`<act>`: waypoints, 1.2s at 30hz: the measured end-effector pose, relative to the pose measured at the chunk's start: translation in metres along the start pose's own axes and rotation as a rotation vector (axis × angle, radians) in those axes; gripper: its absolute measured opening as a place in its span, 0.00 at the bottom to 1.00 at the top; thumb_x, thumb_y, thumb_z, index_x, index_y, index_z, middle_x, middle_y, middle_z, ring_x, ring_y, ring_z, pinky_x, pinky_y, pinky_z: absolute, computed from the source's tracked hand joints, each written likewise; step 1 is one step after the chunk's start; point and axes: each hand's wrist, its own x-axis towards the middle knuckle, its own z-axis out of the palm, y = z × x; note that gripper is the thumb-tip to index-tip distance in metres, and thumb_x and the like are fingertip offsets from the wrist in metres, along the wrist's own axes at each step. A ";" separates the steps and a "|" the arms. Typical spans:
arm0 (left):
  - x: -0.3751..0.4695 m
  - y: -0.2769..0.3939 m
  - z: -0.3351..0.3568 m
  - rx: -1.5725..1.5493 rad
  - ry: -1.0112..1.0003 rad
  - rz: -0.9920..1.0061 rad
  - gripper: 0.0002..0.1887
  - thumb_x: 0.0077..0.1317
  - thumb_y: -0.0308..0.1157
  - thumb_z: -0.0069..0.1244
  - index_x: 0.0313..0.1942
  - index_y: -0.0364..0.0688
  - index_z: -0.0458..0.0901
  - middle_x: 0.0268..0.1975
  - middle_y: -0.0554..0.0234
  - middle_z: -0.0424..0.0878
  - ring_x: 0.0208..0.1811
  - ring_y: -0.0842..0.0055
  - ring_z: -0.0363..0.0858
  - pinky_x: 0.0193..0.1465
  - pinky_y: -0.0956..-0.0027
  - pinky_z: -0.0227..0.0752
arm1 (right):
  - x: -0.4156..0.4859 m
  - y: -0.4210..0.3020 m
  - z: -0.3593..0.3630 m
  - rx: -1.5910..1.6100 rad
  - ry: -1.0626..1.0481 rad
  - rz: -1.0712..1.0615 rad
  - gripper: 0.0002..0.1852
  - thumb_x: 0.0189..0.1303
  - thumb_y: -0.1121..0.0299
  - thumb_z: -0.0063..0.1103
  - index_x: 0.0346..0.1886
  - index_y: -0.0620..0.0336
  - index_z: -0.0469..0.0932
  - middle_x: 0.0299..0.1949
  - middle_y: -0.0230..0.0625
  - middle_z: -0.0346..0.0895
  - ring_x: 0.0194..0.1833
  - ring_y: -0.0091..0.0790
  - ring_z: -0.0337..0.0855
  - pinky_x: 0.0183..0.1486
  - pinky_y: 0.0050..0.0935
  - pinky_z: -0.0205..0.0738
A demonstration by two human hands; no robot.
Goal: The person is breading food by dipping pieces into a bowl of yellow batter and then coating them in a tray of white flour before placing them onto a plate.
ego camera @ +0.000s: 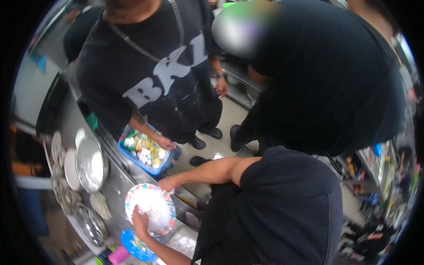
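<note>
My right hand [169,184], at the end of my outstretched arm, grips the upper right rim of a white plate with a colourful patterned border [171,205]. My left hand [140,222] reaches up from below and has its fingers on the plate's white face. Whitish matter lies under and beside those fingers; glare hides whether they pinch any of it. A blue plate [127,243] with bits of food sits just below. Beyond the patterned plate, a blue crate [132,165] holds mixed food scraps. A co-worker's hand [165,142] is over its right side, with a small pinkish thing at the fingers.
The steel counter [117,192] carries a large metal bowl [89,165], a crumpled cloth [100,205], a shiny metal dish [87,222], glasses [64,195] and a pink cup [119,255]. Two co-workers in dark clothes stand close by, near a floor drain grate [245,151].
</note>
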 end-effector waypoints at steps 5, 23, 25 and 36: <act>-0.010 0.113 0.010 0.075 0.026 0.257 0.31 0.52 0.25 0.59 0.59 0.32 0.73 0.60 0.35 0.73 0.66 0.47 0.66 0.70 0.57 0.59 | -0.083 0.022 -0.048 -0.420 0.201 -0.159 0.13 0.57 0.66 0.57 0.36 0.70 0.76 0.31 0.49 0.76 0.36 0.39 0.75 0.40 0.43 0.69; -0.117 0.149 0.009 -0.067 0.679 -0.018 0.40 0.49 0.37 0.67 0.65 0.52 0.71 0.66 0.37 0.62 0.62 0.37 0.67 0.62 0.36 0.62 | -0.133 -0.122 0.045 0.054 0.191 -0.028 0.07 0.63 0.75 0.52 0.40 0.64 0.79 0.30 0.25 0.77 0.28 0.16 0.70 0.29 0.22 0.63; -0.145 0.140 0.011 -0.127 0.839 -0.194 0.38 0.48 0.36 0.65 0.64 0.51 0.72 0.64 0.40 0.63 0.61 0.37 0.68 0.60 0.39 0.66 | -0.121 -0.149 0.058 -0.151 0.031 -0.016 0.08 0.63 0.75 0.49 0.39 0.65 0.79 0.28 0.24 0.74 0.29 0.17 0.69 0.29 0.23 0.62; -0.197 0.038 0.058 -0.162 1.646 -0.764 0.28 0.44 0.30 0.65 0.50 0.40 0.80 0.50 0.40 0.76 0.50 0.47 0.77 0.51 0.52 0.73 | 0.004 -0.197 0.200 -1.022 -0.548 -0.538 0.11 0.51 0.75 0.55 0.35 0.76 0.78 0.32 0.66 0.78 0.41 0.65 0.80 0.46 0.51 0.75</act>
